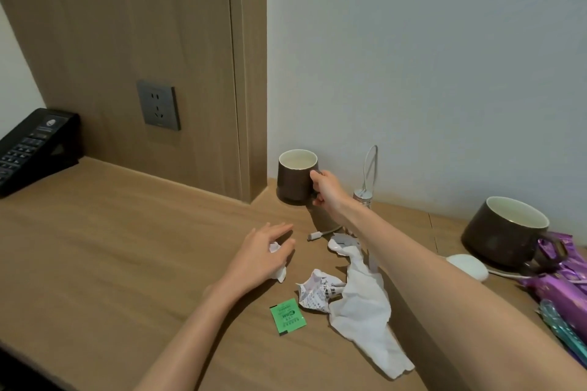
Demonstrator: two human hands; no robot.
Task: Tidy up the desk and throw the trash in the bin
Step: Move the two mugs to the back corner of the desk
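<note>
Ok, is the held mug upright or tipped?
Upright: the mug has its open rim on top, right hand gripping the handle.

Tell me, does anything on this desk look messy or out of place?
Yes. Litter is strewn on the desk: a crumpled tissue, a balled receipt, a green sachet. The plug of a white cable lies loose beside them.

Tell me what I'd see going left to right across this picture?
Black telephone → wall socket → left hand holding a paper wad → long white tissue → big brown mug.
</note>
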